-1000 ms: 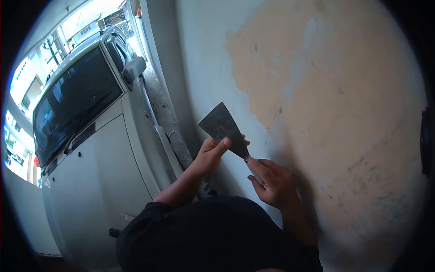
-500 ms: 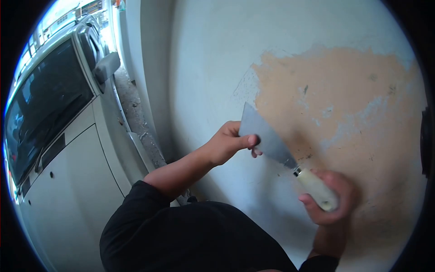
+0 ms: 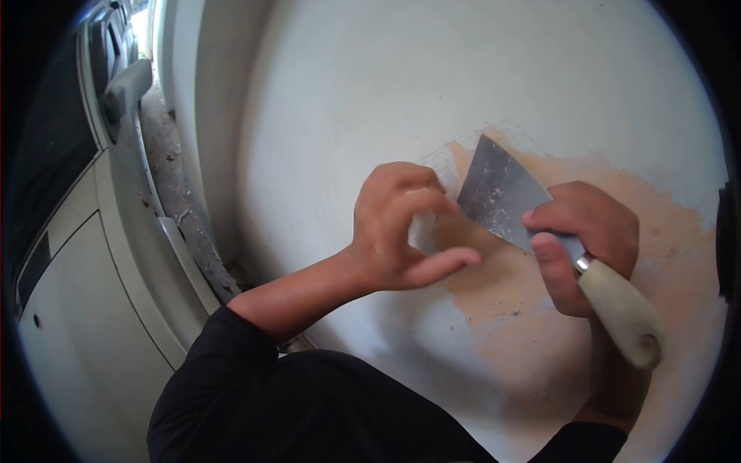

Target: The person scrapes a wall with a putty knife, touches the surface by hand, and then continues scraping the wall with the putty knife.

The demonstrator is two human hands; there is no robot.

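A scraper with a wide metal blade (image 3: 505, 189) and a pale handle is in my right hand (image 3: 590, 235). The fingers and thumb pinch the narrow part of the blade near the handle, which points down to the right. White crumbs speckle the blade. My left hand (image 3: 401, 224) is raised just left of the blade, holding nothing, with its fingers curved and thumb apart. Behind the hands is a pale wall (image 3: 332, 100) with a peach-coloured patch (image 3: 494, 285) showing where the surface coat is absent.
A light-coloured vehicle (image 3: 93, 293) with a side mirror (image 3: 130, 86) stands at the left. Between it and the wall runs a narrow strip of ground (image 3: 174, 170) with debris. A wall column (image 3: 220, 92) rises beside that strip.
My left hand has let go of the blade. My right hand has shifted its grip from the handle to the blade's neck. The view has turned, so the vehicle sits further left and the peach patch lower.
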